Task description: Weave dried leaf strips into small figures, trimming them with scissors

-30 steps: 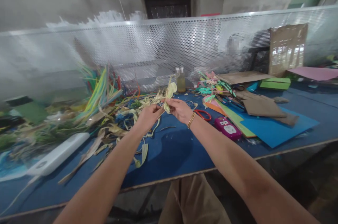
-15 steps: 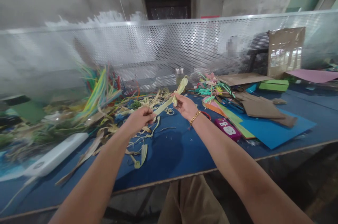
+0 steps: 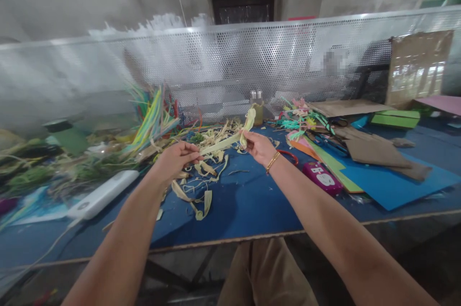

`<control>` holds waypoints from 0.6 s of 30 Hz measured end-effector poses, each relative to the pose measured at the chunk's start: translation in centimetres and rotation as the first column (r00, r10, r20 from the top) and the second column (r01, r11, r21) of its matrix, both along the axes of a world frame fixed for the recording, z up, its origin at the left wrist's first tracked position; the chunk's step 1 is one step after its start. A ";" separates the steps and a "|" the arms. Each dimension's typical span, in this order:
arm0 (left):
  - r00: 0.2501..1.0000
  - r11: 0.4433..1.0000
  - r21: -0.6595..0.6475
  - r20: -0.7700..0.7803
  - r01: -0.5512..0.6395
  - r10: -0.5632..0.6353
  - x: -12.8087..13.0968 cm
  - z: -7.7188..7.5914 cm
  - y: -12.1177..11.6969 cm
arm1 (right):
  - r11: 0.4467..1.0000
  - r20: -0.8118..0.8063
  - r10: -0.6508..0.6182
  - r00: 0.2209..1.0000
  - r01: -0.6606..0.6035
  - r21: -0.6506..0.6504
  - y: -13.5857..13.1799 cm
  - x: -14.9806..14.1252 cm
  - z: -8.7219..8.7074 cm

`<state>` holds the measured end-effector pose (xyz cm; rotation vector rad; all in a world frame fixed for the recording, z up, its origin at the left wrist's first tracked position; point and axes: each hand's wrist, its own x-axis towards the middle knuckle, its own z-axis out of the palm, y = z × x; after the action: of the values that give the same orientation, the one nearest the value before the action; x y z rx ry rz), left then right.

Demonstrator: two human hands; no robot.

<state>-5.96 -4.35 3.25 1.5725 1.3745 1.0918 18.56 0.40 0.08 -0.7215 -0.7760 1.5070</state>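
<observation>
A pale yellow-green strip (image 3: 224,144), like dried husk or leaf, is stretched between my two hands above the blue table. My left hand (image 3: 179,156) pinches its lower left end between thumb and fingers. Higher up and to the right, my right hand (image 3: 258,146) grips the folded, bunched part of the same strip, with a wider flap (image 3: 250,119) standing above the fingers. A gold chain bracelet (image 3: 272,161) circles my right wrist. Loose husk scraps (image 3: 203,202) lie on the table below my left hand, and more are heaped behind it.
To the left are a white power strip (image 3: 104,194), a green container (image 3: 68,137) and a bundle of coloured strips (image 3: 153,118). Rightward lie a purple case (image 3: 321,178), blue sheet (image 3: 382,186) and cardboard pieces (image 3: 374,151). A perforated metal screen (image 3: 230,66) runs along the back.
The camera view has shifted, so the table things appear farther right. My left hand's fingers have loosened from a tighter curl to a flatter pinch on the strip. My right hand keeps its hold.
</observation>
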 end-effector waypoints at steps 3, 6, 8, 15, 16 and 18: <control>0.999 1.000 0.008 -0.044 0.011 -0.011 -0.3 0.0 -0.3 | 1.000 -0.006 -0.024 1.000 0.023 -0.007 -0.2 -0.1 0.1; 0.995 1.000 0.029 -0.097 0.005 -0.003 -0.9 0.0 -0.2 | 1.000 0.010 -0.028 1.000 0.028 -0.006 -0.2 -0.1 0.1; 0.991 0.996 0.076 -0.127 -0.035 0.045 -1.7 0.1 0.1 | 0.999 0.026 -0.032 0.999 0.033 -0.005 0.0 0.1 0.0; 0.796 0.964 0.203 -0.548 -0.173 0.258 -6.6 1.3 0.4 | 0.999 0.071 -0.049 0.996 0.049 0.003 0.6 0.9 -0.1; 0.757 0.961 0.208 -0.594 -0.183 0.273 -7.4 1.5 0.2 | 0.999 0.078 -0.046 0.996 0.046 0.003 0.5 0.9 -0.1; 0.662 0.950 0.232 -0.682 -0.207 0.311 -8.8 1.8 -0.4 | 0.999 0.091 -0.046 0.995 0.046 0.004 0.4 0.8 -0.1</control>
<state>-14.77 -4.74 5.06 2.0705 2.1367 0.7435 19.38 0.78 0.02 -0.8057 -0.8235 1.4399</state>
